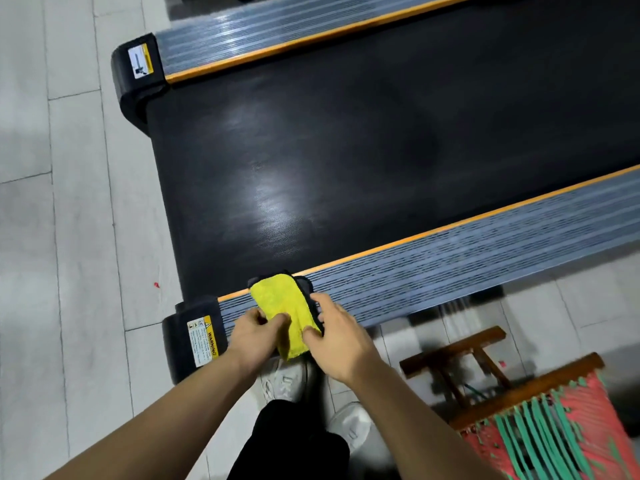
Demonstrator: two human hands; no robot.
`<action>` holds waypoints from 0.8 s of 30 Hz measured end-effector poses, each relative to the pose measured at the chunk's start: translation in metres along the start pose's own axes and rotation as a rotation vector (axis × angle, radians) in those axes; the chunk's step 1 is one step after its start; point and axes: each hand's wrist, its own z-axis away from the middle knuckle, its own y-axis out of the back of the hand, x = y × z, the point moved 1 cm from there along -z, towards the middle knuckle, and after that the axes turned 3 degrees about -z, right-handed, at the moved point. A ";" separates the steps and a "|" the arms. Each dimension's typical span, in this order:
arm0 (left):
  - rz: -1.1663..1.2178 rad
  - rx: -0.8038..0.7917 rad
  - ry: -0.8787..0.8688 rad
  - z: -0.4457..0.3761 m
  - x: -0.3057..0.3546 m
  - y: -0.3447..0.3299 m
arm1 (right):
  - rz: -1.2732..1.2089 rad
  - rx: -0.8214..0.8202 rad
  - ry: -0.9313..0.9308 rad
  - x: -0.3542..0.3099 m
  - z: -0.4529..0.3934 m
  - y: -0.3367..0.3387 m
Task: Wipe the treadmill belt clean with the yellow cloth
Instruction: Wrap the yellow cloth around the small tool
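While the treadmill belt [346, 150] lies bare, the folded yellow cloth [284, 311] is pinched at 6 o'clock on the side rail [450, 268] by both hands, left hand [258, 336] and right hand [337, 336].

Bare forearms with no sleeves, black trousers [294, 441], white sneakers [287, 379] with grey lettering

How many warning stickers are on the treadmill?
2. One warning sticker is on the black end cap nearest the person, just left of the left hand. The other sticker is on the far end cap across the belt. More may be out of view.
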 end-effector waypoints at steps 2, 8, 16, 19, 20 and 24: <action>0.020 -0.004 -0.062 0.015 0.012 -0.003 | -0.024 0.006 0.028 -0.001 0.011 0.014; 0.066 0.003 -0.270 0.086 0.074 -0.012 | -0.208 0.087 0.163 -0.012 0.050 0.079; 0.140 -0.175 -0.416 0.131 0.162 -0.042 | -0.371 0.081 0.230 -0.021 0.050 0.175; 0.110 -0.203 -0.451 0.120 0.193 -0.054 | -0.398 0.070 0.208 -0.020 0.027 0.203; 0.111 -0.227 -0.458 0.115 0.203 -0.058 | -0.414 0.067 0.199 -0.020 0.017 0.210; 0.053 -0.286 -0.489 0.097 0.242 -0.074 | -0.468 0.151 0.199 -0.019 -0.026 0.233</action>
